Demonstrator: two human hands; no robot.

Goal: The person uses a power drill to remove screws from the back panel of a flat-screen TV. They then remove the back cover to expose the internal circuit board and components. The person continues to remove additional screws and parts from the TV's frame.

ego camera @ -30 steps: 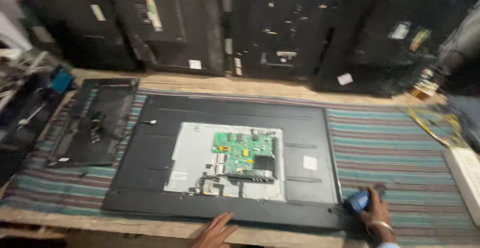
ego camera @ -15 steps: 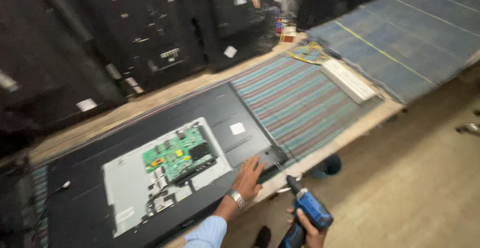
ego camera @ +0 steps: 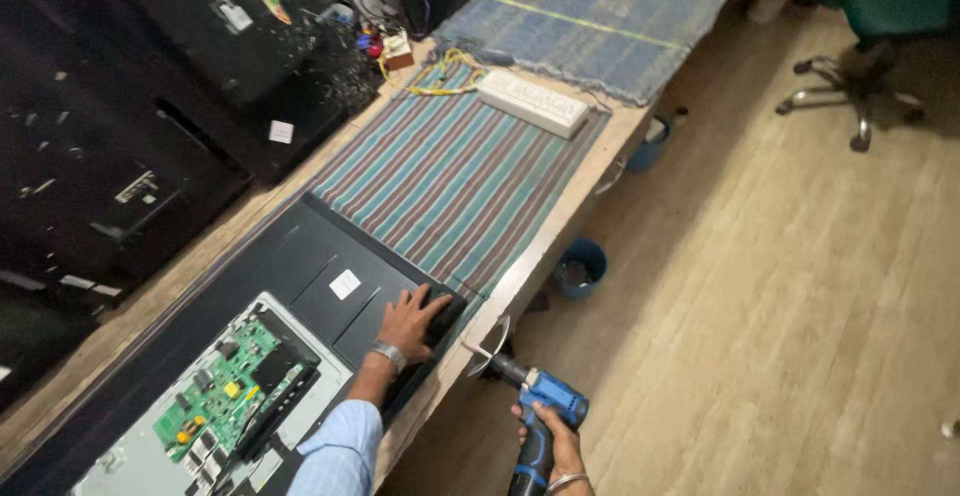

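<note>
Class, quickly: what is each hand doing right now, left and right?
Left hand: open, palm flat on the corner of the black television back panel.
Right hand: closed around the grip of the blue cordless drill.

There is only one view, from a camera worn on the person's head. It looks steeply down and is tilted, so the table (ego camera: 560,218) runs diagonally from the lower left to the upper right. The camera stands over the table's front edge, quite near it. Right of the table, the wooden floor (ego camera: 780,286) fills half of the frame.
</note>
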